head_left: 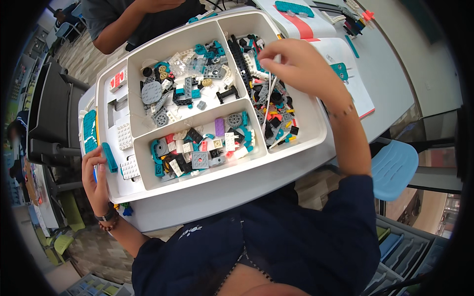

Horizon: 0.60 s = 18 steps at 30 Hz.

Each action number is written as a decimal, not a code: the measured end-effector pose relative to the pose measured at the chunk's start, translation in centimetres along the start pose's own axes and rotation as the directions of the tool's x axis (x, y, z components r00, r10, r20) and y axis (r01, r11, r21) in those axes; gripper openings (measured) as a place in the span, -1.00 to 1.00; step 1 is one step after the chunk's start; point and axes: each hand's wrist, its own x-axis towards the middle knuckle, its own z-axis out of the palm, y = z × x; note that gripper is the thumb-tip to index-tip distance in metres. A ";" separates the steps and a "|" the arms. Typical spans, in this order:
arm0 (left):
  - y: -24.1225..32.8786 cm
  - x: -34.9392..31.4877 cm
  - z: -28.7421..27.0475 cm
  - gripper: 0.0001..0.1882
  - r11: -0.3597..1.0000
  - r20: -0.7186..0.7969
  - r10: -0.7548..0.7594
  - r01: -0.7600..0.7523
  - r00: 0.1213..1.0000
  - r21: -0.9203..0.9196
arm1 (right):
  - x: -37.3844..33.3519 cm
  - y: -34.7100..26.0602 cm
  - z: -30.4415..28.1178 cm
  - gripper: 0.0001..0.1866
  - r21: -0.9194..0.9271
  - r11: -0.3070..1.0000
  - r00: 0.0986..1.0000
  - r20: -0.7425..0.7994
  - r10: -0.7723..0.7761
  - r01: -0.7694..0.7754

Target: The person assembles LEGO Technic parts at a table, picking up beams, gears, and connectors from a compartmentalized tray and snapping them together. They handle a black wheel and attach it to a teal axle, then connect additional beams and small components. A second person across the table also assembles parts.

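Observation:
A white sorting tray [200, 183] full of mixed building pieces lies in front of me. My right hand [301, 69] is over its right compartment, fingers curled and pinched. A thin white cord [269, 101] runs from those fingers down across black, grey and teal pieces; its upper end is partly hidden. At the tray's left edge, my left hand [94, 180] has its fingers curled around the rim. Against its fingertips lies a teal beam [109, 157]; whether they also hold it is unclear. White studded plates [124, 136] sit in the left strip.
Across the table [301, 175], another person's arm [118, 27] reaches in behind the tray. Open booklets [340, 74] with loose parts lie at the right. A blue chair [395, 170] stands by the table's right side. A teal studded plate [90, 130] is beside the tray's left edge.

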 end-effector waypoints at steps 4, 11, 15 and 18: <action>0.8 0.2 -0.1 -0.89 0.999 0.012 0.034 -0.034 0.999 0.035 | 6.2 0.9 3.3 -0.70 -0.428 0.904 0.958 0.248 0.141 -0.022; 0.9 -0.1 -0.2 -0.89 0.999 -0.004 0.034 -0.034 0.999 0.034 | 9.2 0.6 4.3 -0.65 -0.598 0.801 0.913 0.337 0.230 0.019; 1.0 0.0 -0.3 -0.88 0.997 0.007 0.045 -0.045 0.999 0.060 | 9.8 0.7 4.3 -0.64 -0.577 0.814 0.847 0.401 0.348 -0.062; 1.0 -0.1 -0.3 -0.88 0.999 0.002 0.032 -0.032 0.999 0.042 | 9.9 1.6 4.6 -0.64 -0.562 0.824 0.862 0.385 0.331 -0.065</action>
